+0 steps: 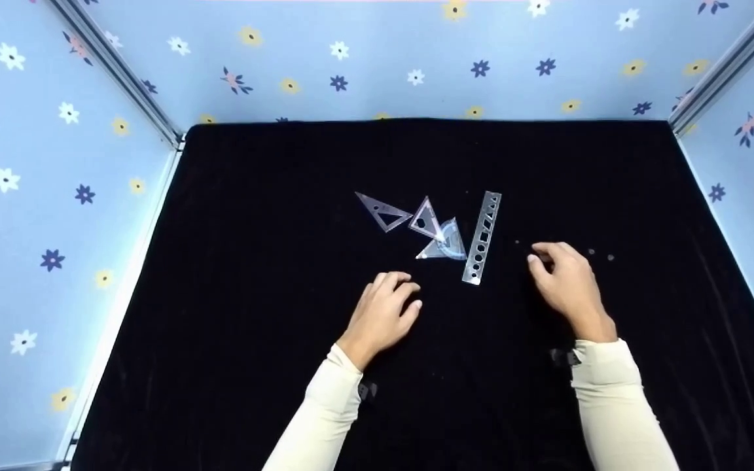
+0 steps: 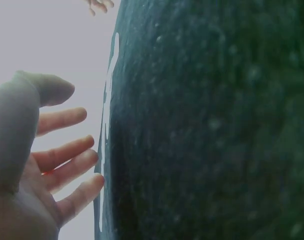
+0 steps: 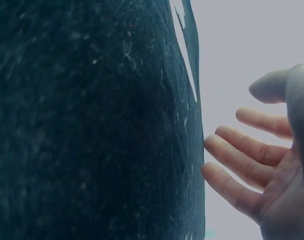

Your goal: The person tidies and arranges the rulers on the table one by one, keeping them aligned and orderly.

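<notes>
In the head view a clear ruler point(image 1: 483, 229) with cut-out shapes lies slanted on the black cloth. Left of it, a protractor with a blue arc point(image 1: 457, 245) overlaps a clear set square point(image 1: 430, 250). A smaller pinkish set square point(image 1: 425, 220) meets that pile, and a long purplish set square point(image 1: 377, 208) lies farthest left. My left hand point(image 1: 382, 313), fingers loosely bent and holding nothing, is just nearer to me than the set squares. To the right of the ruler is my empty right hand point(image 1: 567, 280), its fingers relaxed. Both wrist views show the fingers spread apart.
Black cloth point(image 1: 252, 294) covers the table. Blue flowered panels point(image 1: 383, 59) with metal corner posts point(image 1: 122, 72) enclose the back and sides. A few small dark bits point(image 1: 610, 258) lie beyond my right hand.
</notes>
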Demonstrator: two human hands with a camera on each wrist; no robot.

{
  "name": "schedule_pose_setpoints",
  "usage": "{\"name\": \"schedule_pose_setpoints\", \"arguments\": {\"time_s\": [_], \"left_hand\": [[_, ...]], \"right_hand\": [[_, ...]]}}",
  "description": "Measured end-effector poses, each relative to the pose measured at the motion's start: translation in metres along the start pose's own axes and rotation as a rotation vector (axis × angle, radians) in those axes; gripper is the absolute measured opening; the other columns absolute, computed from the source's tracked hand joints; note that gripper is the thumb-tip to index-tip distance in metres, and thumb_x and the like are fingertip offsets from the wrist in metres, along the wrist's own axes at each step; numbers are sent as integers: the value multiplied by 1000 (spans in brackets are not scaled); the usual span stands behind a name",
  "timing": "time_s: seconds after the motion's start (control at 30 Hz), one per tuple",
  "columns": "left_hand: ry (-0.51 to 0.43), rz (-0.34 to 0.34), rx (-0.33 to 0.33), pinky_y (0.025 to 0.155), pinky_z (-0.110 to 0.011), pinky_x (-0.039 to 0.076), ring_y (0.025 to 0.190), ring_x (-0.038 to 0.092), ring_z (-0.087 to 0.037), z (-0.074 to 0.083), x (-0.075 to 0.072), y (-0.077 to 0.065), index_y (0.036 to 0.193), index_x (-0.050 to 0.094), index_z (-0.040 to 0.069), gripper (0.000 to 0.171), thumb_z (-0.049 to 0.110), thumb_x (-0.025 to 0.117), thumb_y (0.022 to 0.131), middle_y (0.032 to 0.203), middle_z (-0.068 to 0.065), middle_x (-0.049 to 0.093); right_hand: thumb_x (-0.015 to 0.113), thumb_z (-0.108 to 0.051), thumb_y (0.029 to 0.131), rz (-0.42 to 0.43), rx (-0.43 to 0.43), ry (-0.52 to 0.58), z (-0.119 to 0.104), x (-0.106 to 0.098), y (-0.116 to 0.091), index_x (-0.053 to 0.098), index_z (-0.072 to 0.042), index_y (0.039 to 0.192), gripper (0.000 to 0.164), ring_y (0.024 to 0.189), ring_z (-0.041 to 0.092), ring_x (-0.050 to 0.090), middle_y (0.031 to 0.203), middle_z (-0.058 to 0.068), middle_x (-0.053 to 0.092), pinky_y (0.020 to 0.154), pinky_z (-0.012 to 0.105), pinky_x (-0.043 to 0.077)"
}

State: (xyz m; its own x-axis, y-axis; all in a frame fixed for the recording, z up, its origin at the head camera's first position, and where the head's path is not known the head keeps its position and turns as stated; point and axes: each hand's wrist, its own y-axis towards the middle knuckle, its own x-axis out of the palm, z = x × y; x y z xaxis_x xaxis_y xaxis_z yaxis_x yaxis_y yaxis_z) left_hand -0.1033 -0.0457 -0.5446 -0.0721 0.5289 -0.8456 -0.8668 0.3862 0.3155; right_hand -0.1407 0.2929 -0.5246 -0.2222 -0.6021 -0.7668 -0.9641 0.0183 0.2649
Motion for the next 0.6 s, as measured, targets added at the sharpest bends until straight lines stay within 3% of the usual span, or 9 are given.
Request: {"name": "schedule_pose_setpoints", "arguments": {"time_s": [0.27,0.6], "left_hand": [[-18,8,-34,83,-40,42,102,55,-22,6,4,1,111,73,13,24,27,67,92,109,0,63],[-68,-86,-36,84,-38,49,99,56,-20,18,8,0,112,73,15,25,29,65,93,104,2,64]], "right_hand": [[66,-19,93,-7,-21,29,-3,7,9,72,-3,113,26,90,28,66,102,11,69,82,46,51],[67,-20,93,-60,-38,60,-4,13,17,72,-2,113,27,91,28,67,104,12,69,85,45,52]]}}
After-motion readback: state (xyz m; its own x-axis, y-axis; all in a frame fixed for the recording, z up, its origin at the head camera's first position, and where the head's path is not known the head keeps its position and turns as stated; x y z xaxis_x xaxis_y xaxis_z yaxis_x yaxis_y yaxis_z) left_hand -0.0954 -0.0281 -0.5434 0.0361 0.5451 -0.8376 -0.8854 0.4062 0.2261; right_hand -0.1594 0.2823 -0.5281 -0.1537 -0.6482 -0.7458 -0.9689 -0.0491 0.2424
